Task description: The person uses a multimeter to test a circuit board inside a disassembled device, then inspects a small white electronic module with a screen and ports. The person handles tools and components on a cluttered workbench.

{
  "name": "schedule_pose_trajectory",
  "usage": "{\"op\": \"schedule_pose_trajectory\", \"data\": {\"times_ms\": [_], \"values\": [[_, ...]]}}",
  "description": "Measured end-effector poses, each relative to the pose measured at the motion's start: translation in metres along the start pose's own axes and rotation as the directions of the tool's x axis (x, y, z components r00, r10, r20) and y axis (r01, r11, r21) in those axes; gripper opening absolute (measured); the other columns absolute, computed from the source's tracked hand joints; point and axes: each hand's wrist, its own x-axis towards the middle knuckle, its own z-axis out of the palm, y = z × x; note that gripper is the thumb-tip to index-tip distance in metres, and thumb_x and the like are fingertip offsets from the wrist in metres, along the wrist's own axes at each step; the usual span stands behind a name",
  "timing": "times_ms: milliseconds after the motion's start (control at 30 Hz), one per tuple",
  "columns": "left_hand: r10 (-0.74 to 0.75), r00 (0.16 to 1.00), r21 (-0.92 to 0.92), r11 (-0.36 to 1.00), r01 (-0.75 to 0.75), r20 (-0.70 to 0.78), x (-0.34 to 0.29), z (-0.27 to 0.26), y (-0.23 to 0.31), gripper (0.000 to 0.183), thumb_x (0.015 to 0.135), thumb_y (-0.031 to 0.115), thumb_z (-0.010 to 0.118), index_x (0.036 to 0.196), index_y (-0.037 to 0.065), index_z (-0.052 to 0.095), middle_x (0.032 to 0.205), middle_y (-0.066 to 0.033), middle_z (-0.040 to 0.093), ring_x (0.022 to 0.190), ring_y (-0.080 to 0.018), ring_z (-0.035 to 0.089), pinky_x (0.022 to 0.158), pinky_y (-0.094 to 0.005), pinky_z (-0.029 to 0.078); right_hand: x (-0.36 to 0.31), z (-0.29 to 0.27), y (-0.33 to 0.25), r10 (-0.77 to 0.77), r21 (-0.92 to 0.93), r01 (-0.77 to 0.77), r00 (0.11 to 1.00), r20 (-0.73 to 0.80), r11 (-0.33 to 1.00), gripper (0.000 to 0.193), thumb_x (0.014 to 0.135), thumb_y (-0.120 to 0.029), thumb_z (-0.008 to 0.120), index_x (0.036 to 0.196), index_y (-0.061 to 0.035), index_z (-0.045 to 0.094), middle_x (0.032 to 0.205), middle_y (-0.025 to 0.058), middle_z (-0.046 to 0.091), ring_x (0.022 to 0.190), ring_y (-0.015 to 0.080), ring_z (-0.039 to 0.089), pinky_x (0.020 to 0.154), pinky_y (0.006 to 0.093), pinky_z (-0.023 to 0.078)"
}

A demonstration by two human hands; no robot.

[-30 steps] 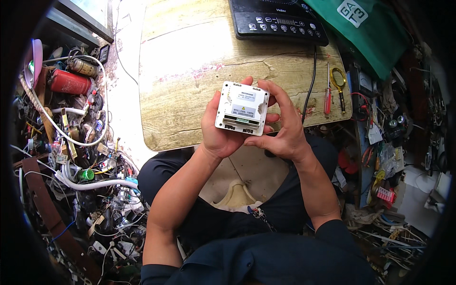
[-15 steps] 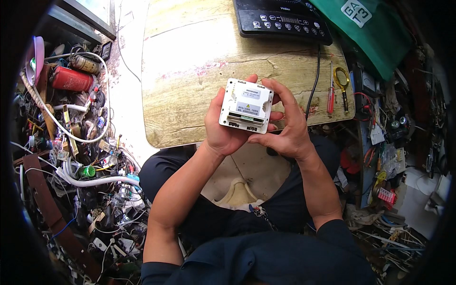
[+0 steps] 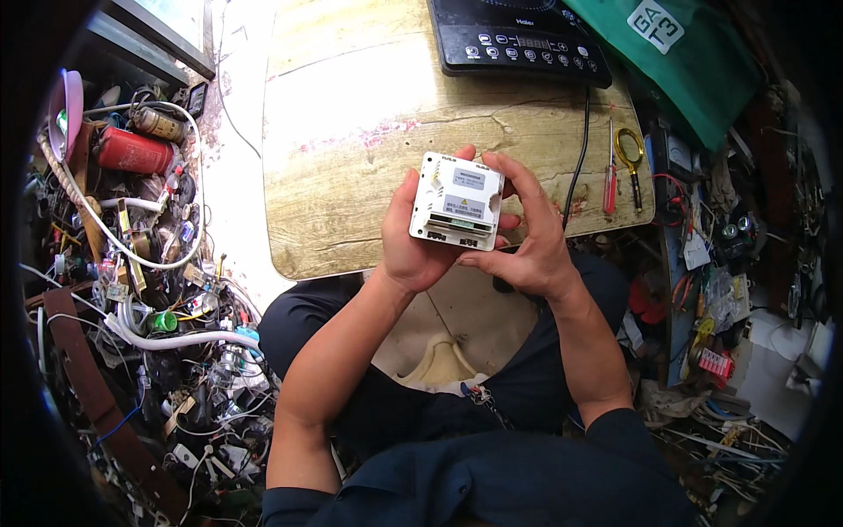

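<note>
A white square electronic wall panel [image 3: 456, 200] is held between my two hands over the near edge of the table. Its back faces up, with two grey labels, one bearing a yellow warning triangle, a slot with a green connector and small holes at the corners. My left hand [image 3: 406, 253] cups it from the left and below, the thumb along its left edge. On the other side, my right hand [image 3: 543, 249] curls its fingers around the right edge, with its thumb by the lower right corner. The panel's front side is hidden.
The wood-patterned table [image 3: 342, 193] carries a black induction cooker [image 3: 518, 44] with a cable, a red-handled screwdriver [image 3: 609, 189] and a yellow-rimmed magnifying glass [image 3: 630, 162]. A green bag [image 3: 694, 79] hangs over the far right. Heaped electrical scraps [image 3: 211, 386] lie left; more clutter is right.
The panel has turned slightly and shifted a little to the right in my hands. My grip on it looks the same.
</note>
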Motion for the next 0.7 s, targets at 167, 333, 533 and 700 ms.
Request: {"op": "schedule_pose_trajectory", "data": {"times_ms": [167, 333, 533, 700], "values": [[0.009, 0.999, 0.059, 0.998, -0.007, -0.037, 0.0006, 0.0029, -0.0006, 0.075, 0.106, 0.063, 0.023, 0.160, 0.012, 0.034, 0.145, -0.0209, 0.056, 0.111, -0.0422, 0.069, 0.098, -0.0541, 0.056, -0.0021, 0.0016, 0.0014, 0.011, 0.022, -0.011, 1.000, -0.026, 1.000, 0.107, 0.063, -0.004, 0.094, 0.155, -0.0046, 0.039, 0.151, 0.0186, 0.047, 0.125, 0.0284, 0.058, 0.090, 0.0351, 0.061], [0.013, 0.998, 0.117, 0.993, -0.005, -0.066, 0.0002, 0.0025, -0.0019, 0.078, 0.106, 0.065, 0.022, 0.156, 0.009, 0.041, 0.144, -0.0209, 0.057, 0.113, -0.0456, 0.067, 0.095, -0.0535, 0.058, 0.0013, -0.0020, 0.0046, -0.047, -0.041, 0.046, 0.999, -0.024, 0.998, 0.103, 0.064, -0.003, 0.091, 0.154, -0.0050, 0.042, 0.149, 0.0165, 0.052, 0.125, 0.0275, 0.059, 0.095, 0.0347, 0.055], [0.008, 0.998, 0.130, 0.991, 0.000, -0.057, 0.0002, 0.0020, -0.0022, 0.077, 0.107, 0.064, 0.021, 0.155, 0.007, 0.042, 0.143, -0.0204, 0.058, 0.116, -0.0454, 0.066, 0.098, -0.0553, 0.056, 0.0011, 0.0007, 0.0000, 0.008, 0.018, -0.007, 0.999, -0.051, 1.000, 0.099, 0.065, -0.002, 0.089, 0.153, -0.0074, 0.044, 0.149, 0.0149, 0.054, 0.128, 0.0263, 0.058, 0.092, 0.0329, 0.055], [0.023, 0.998, 0.157, 0.987, -0.014, -0.051, 0.0000, 0.0005, -0.0030, 0.077, 0.107, 0.063, 0.020, 0.155, 0.006, 0.040, 0.144, -0.0205, 0.057, 0.122, -0.0438, 0.063, 0.101, -0.0571, 0.054, 0.0024, 0.0011, 0.0034, -0.027, 0.011, 0.027, 0.999, -0.046, 1.000, 0.099, 0.066, -0.002, 0.088, 0.154, -0.0056, 0.042, 0.149, 0.0155, 0.054, 0.132, 0.0266, 0.055, 0.099, 0.0338, 0.049]]}}
